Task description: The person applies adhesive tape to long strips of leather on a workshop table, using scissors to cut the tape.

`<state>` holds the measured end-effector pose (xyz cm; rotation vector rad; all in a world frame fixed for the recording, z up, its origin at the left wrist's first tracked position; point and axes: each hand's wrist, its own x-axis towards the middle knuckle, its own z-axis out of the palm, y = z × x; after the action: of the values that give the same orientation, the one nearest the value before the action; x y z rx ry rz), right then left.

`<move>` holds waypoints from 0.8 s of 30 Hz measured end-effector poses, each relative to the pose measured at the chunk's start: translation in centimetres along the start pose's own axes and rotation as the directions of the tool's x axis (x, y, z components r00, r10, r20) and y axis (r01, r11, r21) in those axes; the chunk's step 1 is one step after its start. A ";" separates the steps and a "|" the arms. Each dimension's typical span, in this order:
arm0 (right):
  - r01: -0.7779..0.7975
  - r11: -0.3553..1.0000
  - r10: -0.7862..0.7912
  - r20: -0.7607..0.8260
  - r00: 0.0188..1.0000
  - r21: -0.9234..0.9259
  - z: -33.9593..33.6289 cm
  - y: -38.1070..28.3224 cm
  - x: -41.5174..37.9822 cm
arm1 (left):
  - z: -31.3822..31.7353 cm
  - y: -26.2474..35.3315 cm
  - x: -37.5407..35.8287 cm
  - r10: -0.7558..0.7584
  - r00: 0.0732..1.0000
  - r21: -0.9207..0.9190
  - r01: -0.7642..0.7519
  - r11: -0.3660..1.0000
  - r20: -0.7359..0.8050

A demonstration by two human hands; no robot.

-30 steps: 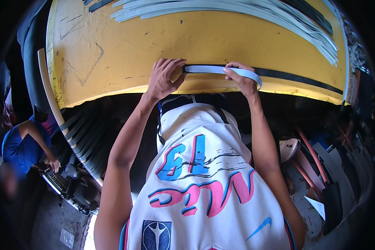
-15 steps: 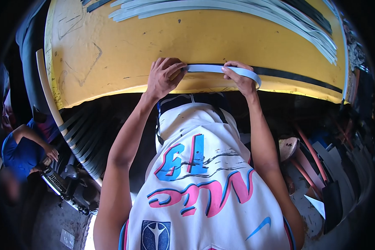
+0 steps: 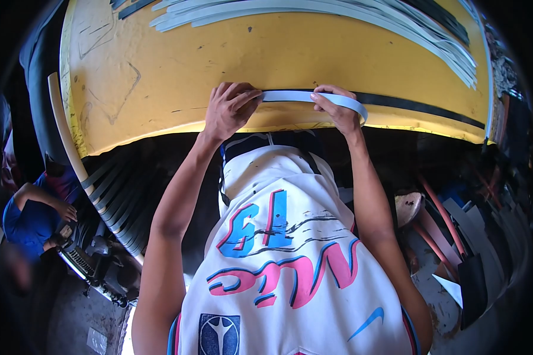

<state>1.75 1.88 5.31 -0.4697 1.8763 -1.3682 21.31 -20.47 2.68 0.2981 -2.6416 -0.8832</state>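
A pale, whitish-blue strip (image 3: 287, 96) runs between my two hands over the near part of the yellow table (image 3: 183, 65). Its left end is pinched in the fingers of my left hand (image 3: 232, 109). My right hand (image 3: 337, 107) grips it further along, between thumb and fingers, and beyond that hand the strip curls round toward me. Beneath it a black strip (image 3: 420, 107) lies along the table, running out to the right edge. My left fingertips rest at the table surface; what lies under them is hidden.
Many pale strips (image 3: 231, 13) lie across the table's far side. Black strips hang on a long pole (image 3: 71, 133) at the left. A person in blue (image 3: 26, 216) is beside a machine (image 3: 80, 260) at far left. Sheets and red bars (image 3: 441, 216) stand at right.
The view has shifted slightly, moving the whole scene a little to the left. Both hands keep their hold on the pale strip, with hardly any change in pose.
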 end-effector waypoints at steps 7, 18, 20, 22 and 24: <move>-0.010 1.000 0.010 -0.013 1.000 -0.003 0.2 -0.2 0.0 | 0.1 0.1 0.0 0.007 1.000 -0.011 -0.008 1.000 -0.028; -0.015 0.999 0.015 0.006 1.000 -0.039 0.0 0.2 0.0 | 0.1 0.3 0.1 0.023 0.999 0.001 -0.023 1.000 -0.047; 0.004 1.000 -0.005 -0.014 1.000 -0.011 0.1 0.1 0.0 | 0.0 0.3 0.1 0.024 0.998 0.007 -0.023 1.000 -0.050; 0.010 1.000 -0.010 -0.020 1.000 -0.012 0.2 0.2 -0.1 | 0.1 0.3 0.1 0.023 0.999 0.007 -0.022 1.000 -0.047; 0.015 1.000 -0.015 -0.024 1.000 -0.015 0.2 0.3 -0.1 | 0.0 0.4 0.1 0.021 0.999 0.008 -0.020 1.000 -0.046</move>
<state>1.99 1.88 5.05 -0.4779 1.9073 -1.3764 21.15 -20.19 2.97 0.2896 -2.6014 -0.8494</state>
